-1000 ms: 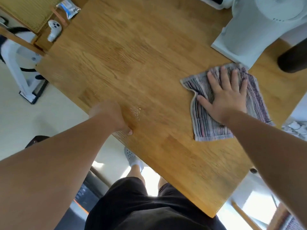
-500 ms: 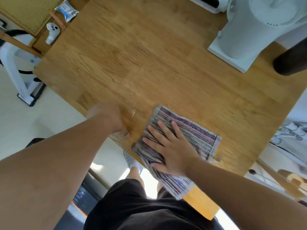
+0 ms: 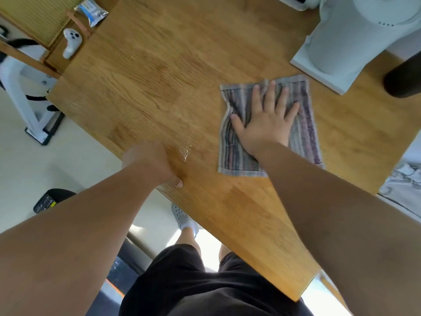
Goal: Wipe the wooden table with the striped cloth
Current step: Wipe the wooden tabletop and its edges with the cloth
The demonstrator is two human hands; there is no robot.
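The striped cloth (image 3: 304, 133) lies spread flat on the wooden counter (image 3: 159, 76) in the right half of the frame, a little above centre, with its far right corner just beside the square base of a white appliance (image 3: 341, 42) that stands in the upper right. The right hand (image 3: 266, 124) presses down on the middle of the cloth, palm flat; its fingers (image 3: 270, 96) are straight and spread, released rather than grasping, with their tips near the cloth's far hem, and the thumb reaches toward the cloth's left edge, which is slightly rumpled there. The forearm covers the cloth's near right part. At the right edge of the frame, past the appliance, a dark round object (image 3: 403, 76) stands on the counter, blurred and cut off by the border. The left hand (image 3: 148, 160) rests on the counter's near edge, left of centre, its fingers clenched into a loose fist and the thumb tip lying on the wood. Just to the right of that hand a small wet patch (image 3: 185, 153) glistens on the wood, well apart from the cloth. In the upper left, on a lower wooden surface beyond the counter's corner, lie a white controller (image 3: 71, 42) and a foil packet (image 3: 92, 13). A white stand (image 3: 20, 99) sits on the pale floor (image 3: 68, 167) at the left edge. At the bottom of the frame are the person's black shorts (image 3: 205, 281) and one shoe (image 3: 182, 216).
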